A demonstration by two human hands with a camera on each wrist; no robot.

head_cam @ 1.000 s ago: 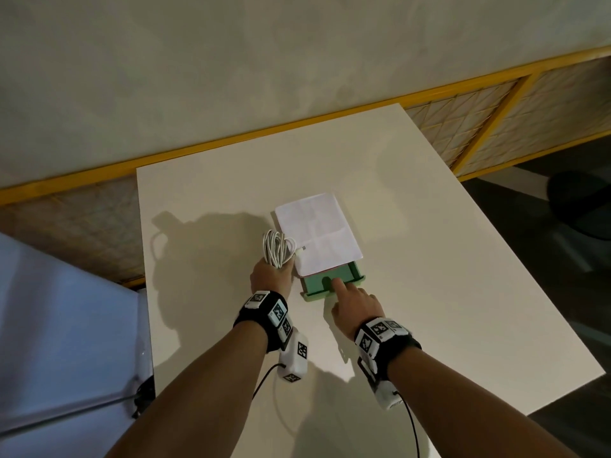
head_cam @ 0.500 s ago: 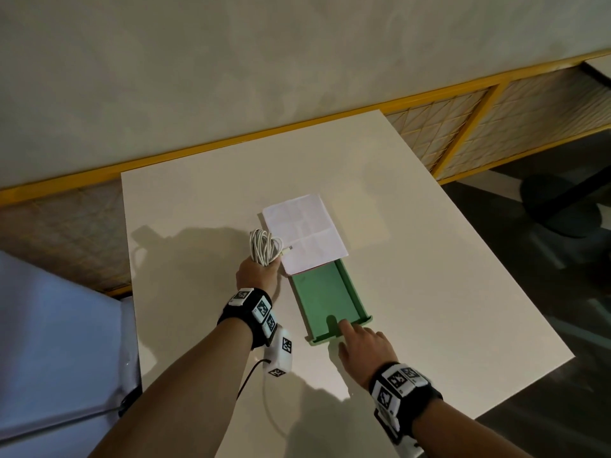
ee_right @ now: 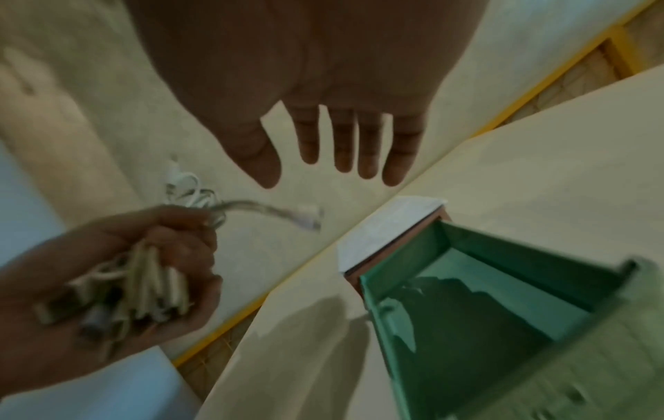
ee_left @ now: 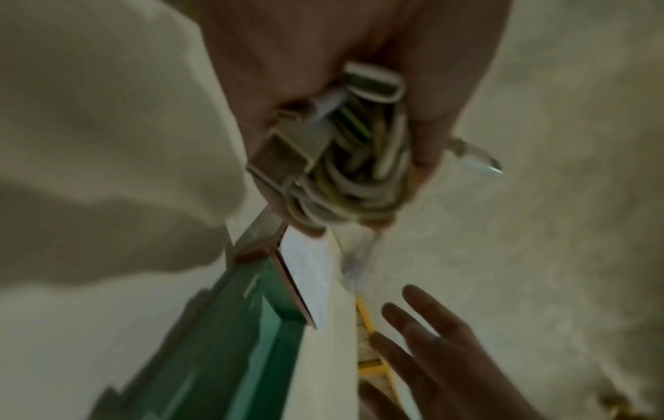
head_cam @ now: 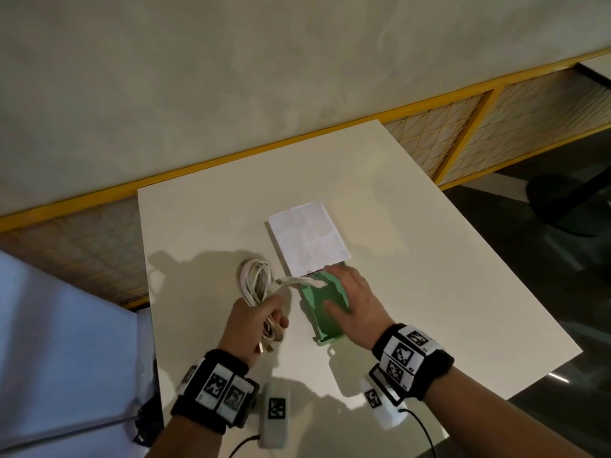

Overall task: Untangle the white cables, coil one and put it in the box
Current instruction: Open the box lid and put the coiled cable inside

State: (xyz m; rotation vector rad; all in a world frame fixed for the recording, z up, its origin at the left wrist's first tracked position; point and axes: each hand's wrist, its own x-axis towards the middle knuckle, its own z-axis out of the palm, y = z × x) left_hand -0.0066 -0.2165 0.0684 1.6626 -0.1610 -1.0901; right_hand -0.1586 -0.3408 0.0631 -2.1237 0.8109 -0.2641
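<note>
Since the earlier frame the right hand (head_cam: 355, 304) had left the one box (head_cam: 325, 312)'s drawer front, hovering flat-fingered above it; beside the box, the left hand (head_cam: 256, 320) gripped one coiled cable (head_cam: 256, 284).

A cream worktop (head_cam: 413, 226) carries one thing directly — a white-sleeved box (head_cam: 309, 241) with its green drawer (head_cam: 325, 320) pulled out.

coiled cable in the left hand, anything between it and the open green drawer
Yes: the right hand hovers open over the green drawer, covering much of its opening. The coiled cable, gripped by the left hand, is just left of the drawer. Nothing else intervenes.
</note>
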